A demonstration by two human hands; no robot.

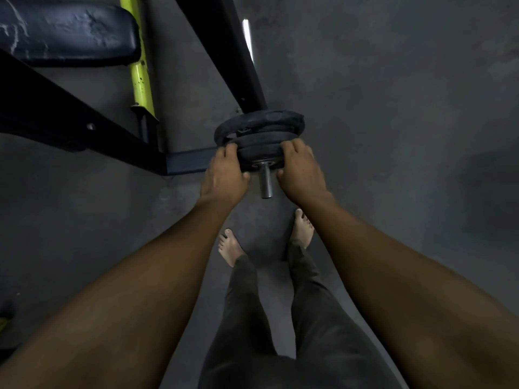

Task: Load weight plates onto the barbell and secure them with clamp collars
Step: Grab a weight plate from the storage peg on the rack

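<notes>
A steel barbell sleeve end (265, 182) points toward me, with black weight plates stacked on it. The largest plate (261, 120) sits farthest back, and two smaller plates lie in front of it. My left hand (224, 172) grips the left rim of the front small plate (259, 156), and my right hand (300, 169) grips its right rim. The bar's shaft (247, 37) shows as a bright strip farther back. No clamp collar is visible.
A black rack beam (224, 51) runs diagonally above the plates. A dark padded bench (67, 32) with a yellow-green frame post (140, 71) stands at the upper left. My bare feet (230, 247) stand on the grey floor below the sleeve.
</notes>
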